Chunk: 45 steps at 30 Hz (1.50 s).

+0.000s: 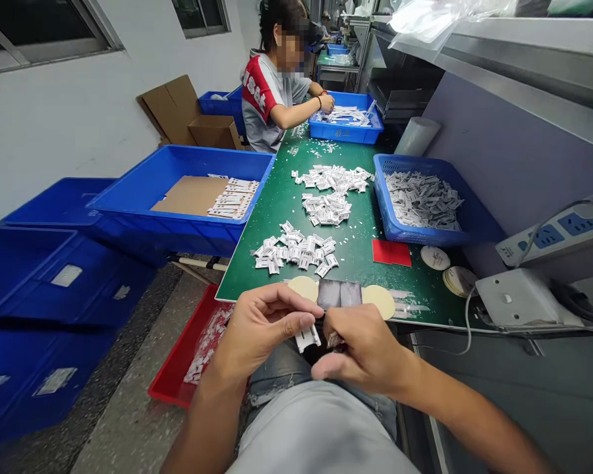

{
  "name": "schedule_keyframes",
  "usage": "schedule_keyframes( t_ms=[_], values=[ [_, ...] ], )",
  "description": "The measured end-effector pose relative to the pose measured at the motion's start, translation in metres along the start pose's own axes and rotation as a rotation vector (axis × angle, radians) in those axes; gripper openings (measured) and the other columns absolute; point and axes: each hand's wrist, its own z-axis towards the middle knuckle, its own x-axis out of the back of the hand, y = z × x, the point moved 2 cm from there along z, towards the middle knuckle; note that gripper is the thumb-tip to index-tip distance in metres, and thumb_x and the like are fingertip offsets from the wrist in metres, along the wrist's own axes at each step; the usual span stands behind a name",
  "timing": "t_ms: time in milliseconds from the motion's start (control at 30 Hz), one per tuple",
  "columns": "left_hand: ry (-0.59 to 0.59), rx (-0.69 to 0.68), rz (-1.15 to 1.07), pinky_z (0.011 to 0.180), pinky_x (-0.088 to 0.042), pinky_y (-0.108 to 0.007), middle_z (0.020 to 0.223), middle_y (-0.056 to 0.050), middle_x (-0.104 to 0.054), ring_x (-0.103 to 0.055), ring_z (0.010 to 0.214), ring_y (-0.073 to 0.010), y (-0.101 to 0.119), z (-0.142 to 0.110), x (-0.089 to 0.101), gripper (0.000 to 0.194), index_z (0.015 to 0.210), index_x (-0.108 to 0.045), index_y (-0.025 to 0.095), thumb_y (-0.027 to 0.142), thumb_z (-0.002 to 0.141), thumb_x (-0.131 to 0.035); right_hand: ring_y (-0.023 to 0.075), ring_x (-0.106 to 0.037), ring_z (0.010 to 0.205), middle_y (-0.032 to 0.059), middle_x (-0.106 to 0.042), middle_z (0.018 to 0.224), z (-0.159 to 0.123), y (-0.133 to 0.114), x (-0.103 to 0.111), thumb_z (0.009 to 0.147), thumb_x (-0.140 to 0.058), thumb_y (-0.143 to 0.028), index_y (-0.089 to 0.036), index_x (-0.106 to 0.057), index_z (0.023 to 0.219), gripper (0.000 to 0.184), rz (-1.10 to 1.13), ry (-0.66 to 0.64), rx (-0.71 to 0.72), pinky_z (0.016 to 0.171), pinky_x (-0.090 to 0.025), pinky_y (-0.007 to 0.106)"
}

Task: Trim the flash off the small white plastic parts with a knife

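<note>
Over my lap, at the table's front edge, my left hand (264, 326) pinches a small white plastic part (307, 338) between thumb and fingers. Close against it, my right hand (363, 342) is curled, its thumb below the part. Something small and greyish shows under the right fingers, but its kind is hidden. Just beyond the hands, a dark pad (340, 293) lies between two pale yellow discs. Loose white plastic parts (296, 249) of similar look are heaped on the green table (277, 197) farther off.
A blue basket (388, 227) of white parts stands right, near a red card (391, 252) and a power strip (556, 230). To the left are blue bins (178, 227) and, lower, a red tray (170, 375). Across the table a person (271, 99) handles pieces in a blue tray (346, 133).
</note>
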Motion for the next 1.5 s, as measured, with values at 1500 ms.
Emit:
schedule_keyframes(
  t_ms=[1500],
  values=[
    [0.194, -0.441, -0.187, 0.064, -0.033, -0.028, 0.063, 0.006, -0.030, -0.034, 0.060, -0.0114, -0.010, -0.018, -0.039, 0.010, 0.099, -0.040, 0.027, 0.018, 0.099, -0.037, 0.0115, -0.031, 0.046, -0.0009, -0.043, 0.049, 0.006, -0.018, -0.014, 0.097, -0.016, -0.060, -0.018, -0.049, 0.058, 0.066, -0.464, 0.190, 0.131, 0.051, -0.017, 0.030]
  ],
)
